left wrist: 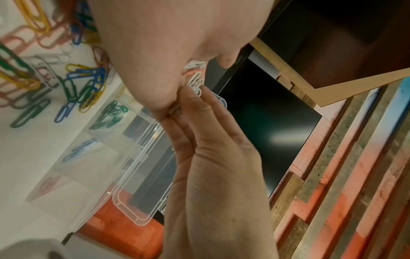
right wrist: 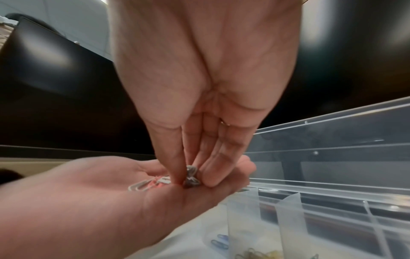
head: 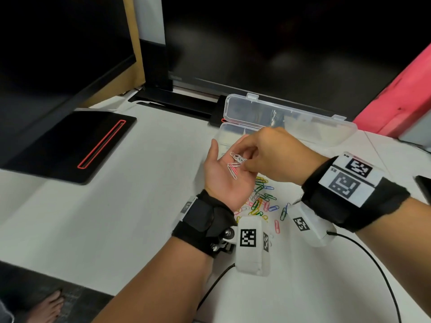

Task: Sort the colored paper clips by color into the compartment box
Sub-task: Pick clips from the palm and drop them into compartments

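Note:
My left hand [head: 221,176] lies palm up above the table, its fingers relaxed, with several white and pink paper clips [head: 233,170] loose on the palm. My right hand [head: 247,163] reaches down into that palm and pinches a small bunch of white clips [right wrist: 191,177] between thumb and fingertips. The clear compartment box [head: 227,131] stands just behind the hands, its lid [head: 303,122] open toward the back. In the left wrist view its compartments hold green clips [left wrist: 111,113], blue clips [left wrist: 77,150] and something pink. A mixed pile of coloured clips [head: 263,201] lies on the table under the hands.
A black pad with a red slot [head: 77,141] lies at the left. A dark monitor [head: 279,43] and its stand rise behind the box. A pink block [head: 396,96] sits at the back right. Cables [head: 373,259] trail from the wrist cameras across the white table.

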Tool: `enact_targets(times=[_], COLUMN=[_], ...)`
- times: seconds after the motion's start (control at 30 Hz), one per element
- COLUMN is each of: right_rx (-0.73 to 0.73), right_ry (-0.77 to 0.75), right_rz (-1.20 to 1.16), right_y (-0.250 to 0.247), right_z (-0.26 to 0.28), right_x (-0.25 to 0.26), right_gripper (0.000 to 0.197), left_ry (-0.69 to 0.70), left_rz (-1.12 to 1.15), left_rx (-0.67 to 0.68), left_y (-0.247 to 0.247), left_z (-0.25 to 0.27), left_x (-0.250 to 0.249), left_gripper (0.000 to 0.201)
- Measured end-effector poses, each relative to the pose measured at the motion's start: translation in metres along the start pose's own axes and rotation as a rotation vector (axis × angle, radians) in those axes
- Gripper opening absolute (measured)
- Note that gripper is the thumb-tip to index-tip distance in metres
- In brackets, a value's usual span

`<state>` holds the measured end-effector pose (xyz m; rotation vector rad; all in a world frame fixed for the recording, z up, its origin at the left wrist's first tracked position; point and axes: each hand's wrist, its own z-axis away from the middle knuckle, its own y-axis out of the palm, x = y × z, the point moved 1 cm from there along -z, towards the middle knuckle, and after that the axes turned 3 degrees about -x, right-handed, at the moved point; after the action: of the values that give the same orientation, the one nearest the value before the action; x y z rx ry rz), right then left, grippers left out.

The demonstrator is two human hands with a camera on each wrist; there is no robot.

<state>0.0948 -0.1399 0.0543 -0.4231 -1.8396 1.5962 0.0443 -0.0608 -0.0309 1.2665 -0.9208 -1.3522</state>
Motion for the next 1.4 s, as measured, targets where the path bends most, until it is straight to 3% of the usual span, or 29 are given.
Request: enact_targets(times=[0.77, 1.03, 1.13, 1.2, 1.3, 1.4], right_rx=[-0.031, -0.061, -0.065, -0.072, -0.055, -0.037], right_ry=[-0.042, 0.016, 0.073, 0.194, 0.367, 0.414], right_rz=[0.250, 0.277, 0.058, -0.296, -0.925, -1.264], right_y=[0.023, 0.026, 0.020, 0.014, 0.011, 0.011], right_z=[-0.019, -0.023, -0.023, -0.021, -0.016, -0.011], right_x=[0.014, 0.011, 0.009, 0.006, 0.001, -0.007], right_gripper=[0.024, 0.025, 0.019, 0.014, 0.015, 0.025], left_ry=[-0.018, -0.009, 0.038, 0.074, 0.070, 0.086], left_rz=[0.037, 0.039, 0.002, -0.017, 0.017, 0.005], left_rx=[-0.136, -0.126, -0.102, -0.066, -0.064, -0.074], left_y=[-0.017, -0.016, -0.019, -0.017, -0.018, -0.016], left_z=[-0.017, -0.017, -0.019, -0.019, -0.021, -0.019], left_x=[-0.010, -0.007, -0.008, -0.009, -0.010, -0.012], left_gripper=[0.069, 0.049, 0.060, 0.066, 0.057, 0.047])
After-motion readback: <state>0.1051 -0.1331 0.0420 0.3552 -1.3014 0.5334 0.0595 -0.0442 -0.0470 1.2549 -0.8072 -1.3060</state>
